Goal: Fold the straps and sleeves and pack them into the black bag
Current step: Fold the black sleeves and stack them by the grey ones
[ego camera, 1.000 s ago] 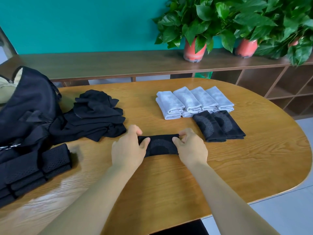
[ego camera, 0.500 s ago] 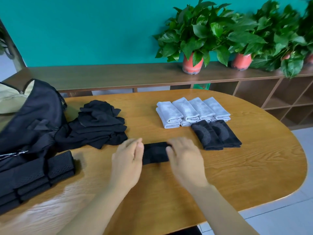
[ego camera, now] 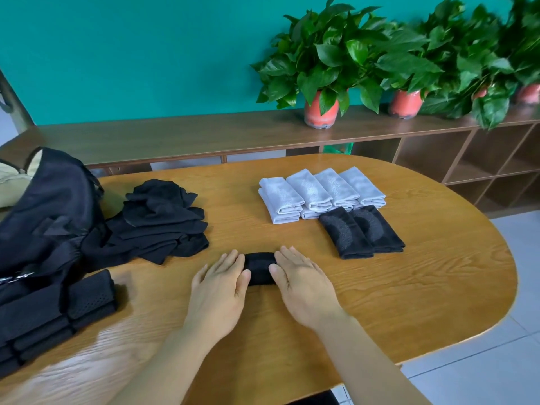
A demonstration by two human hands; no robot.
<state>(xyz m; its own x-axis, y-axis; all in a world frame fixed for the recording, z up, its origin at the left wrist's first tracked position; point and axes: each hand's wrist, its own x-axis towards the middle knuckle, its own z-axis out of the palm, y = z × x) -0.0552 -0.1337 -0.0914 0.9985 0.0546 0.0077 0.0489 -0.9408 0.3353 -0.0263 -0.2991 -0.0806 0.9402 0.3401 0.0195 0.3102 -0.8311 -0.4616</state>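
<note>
Oval wooden worktop (ego camera: pixel 409 287) fills frame. Black bag (ego camera: pixel 49 211) slumped at left edge. Loose pile of black sleeves (ego camera: pixel 157 220) just beside bag. Folded black straps (ego camera: pixel 52 311) stacked lower left. Folded white sleeves (ego camera: pixel 321 191) in row upper centre; two folded black sleeves (ego camera: pixel 361 232) in front. Left hand (ego camera: pixel 217 290), right hand (ego camera: pixel 301 285), fingers straight, pressing flat on small folded black sleeve (ego camera: pixel 261 268) at centre.
</note>
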